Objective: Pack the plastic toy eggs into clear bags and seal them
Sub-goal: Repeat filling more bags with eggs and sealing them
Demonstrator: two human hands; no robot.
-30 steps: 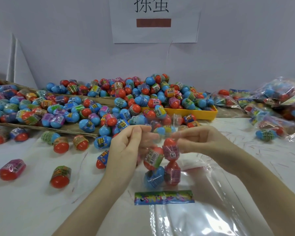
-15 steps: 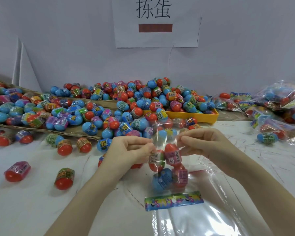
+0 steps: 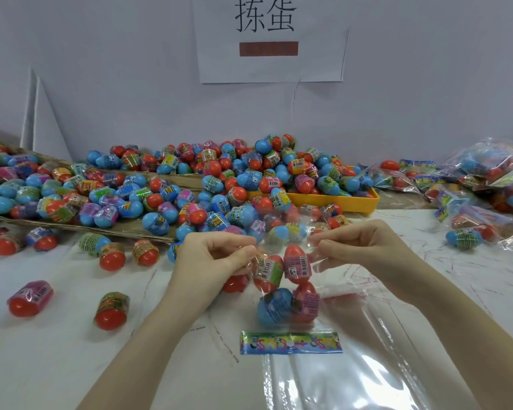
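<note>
A: Starting at the far left: loose eggs (image 3: 30, 298) lying on the white counter (image 3: 57, 359), red ends and bright wrappers showing. Behind them, a big egg pile (image 3: 166, 184) spreading over flattened cardboard (image 3: 125, 229).

B: Moving in: left hand (image 3: 216, 258) curling thumb and fingers, pinching the left top edge of the clear bag (image 3: 285, 279).

A: Hanging between both hands, that bag, raised just above the counter. Holding four eggs (image 3: 296, 266) inside: two red ones above, a blue one and a red one below.

B: Lying just beneath: a colourful header card (image 3: 290, 343) on a stack of empty bags (image 3: 353, 377).

A: Right hand (image 3: 359, 247) pinching the bag's right top edge, fingers curled likewise.

B: Further back, a yellow tray (image 3: 338, 199) heaped with eggs. Ending at the far right: filled bags (image 3: 483, 173) piling up against the wall.
</note>
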